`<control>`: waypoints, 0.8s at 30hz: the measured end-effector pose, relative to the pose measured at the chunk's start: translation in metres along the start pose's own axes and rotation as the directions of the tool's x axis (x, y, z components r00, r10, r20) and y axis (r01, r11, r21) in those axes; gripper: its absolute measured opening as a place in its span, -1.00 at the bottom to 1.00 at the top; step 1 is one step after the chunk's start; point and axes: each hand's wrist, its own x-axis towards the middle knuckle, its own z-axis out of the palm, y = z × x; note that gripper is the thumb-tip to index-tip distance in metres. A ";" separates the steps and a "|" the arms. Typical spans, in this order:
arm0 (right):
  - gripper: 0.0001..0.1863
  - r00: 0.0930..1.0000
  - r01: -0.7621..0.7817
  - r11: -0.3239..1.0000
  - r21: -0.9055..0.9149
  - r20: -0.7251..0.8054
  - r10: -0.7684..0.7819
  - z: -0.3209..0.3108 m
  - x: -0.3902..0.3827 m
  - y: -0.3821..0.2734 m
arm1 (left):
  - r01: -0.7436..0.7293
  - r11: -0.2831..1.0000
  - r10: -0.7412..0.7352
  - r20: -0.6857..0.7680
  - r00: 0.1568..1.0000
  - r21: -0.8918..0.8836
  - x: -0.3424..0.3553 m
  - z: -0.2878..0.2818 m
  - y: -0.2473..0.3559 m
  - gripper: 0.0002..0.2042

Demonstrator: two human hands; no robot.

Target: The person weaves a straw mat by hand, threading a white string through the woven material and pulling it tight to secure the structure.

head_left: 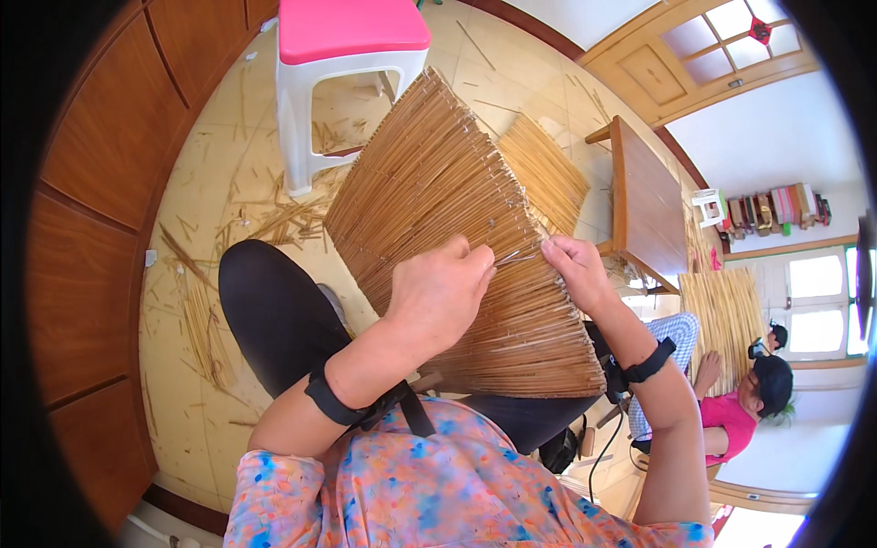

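A mat of thin brown straw stalks (420, 173), stitched in rows, leans across my lap and knees. My left hand (434, 292) is closed in front of the mat, pinching a thin, pale, wire-like piece (512, 260) that runs toward my right hand. The piece is too fine to identify for certain. My right hand (575, 269) grips the mat's right edge between thumb and fingers, where small pale ends stick out along the binding.
A pink-topped white stool (354, 26) stands ahead. A wooden bench (644, 196) and lighter mat (544, 169) are at right. A co-worker in pink (726, 425) works beside me with another mat (717, 301). Straw scraps (201, 338) litter the floor. Wooden cabinets (110, 137) line the left.
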 end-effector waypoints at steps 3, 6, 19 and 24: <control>-0.60 0.998 0.040 0.999 0.015 -0.041 -0.040 0.005 -0.002 -0.006 | 0.055 0.995 -0.065 0.125 0.990 0.083 -0.001 0.002 0.003 -0.95; -0.58 0.993 0.077 0.997 0.010 -0.086 -0.076 0.007 -0.002 -0.005 | 0.051 0.999 -0.049 0.135 0.990 -0.010 -0.003 0.004 -0.002 -0.97; -0.59 0.969 -0.018 1.000 0.019 -0.248 0.022 0.004 0.000 0.017 | 0.100 0.774 -0.167 -0.049 0.985 -0.626 -0.038 -0.087 -0.017 -0.85; -0.61 0.986 -0.008 1.000 -0.010 -0.166 0.006 0.007 -0.004 0.005 | 0.025 0.768 -0.110 -0.094 0.989 -0.640 -0.029 -0.086 -0.025 -0.89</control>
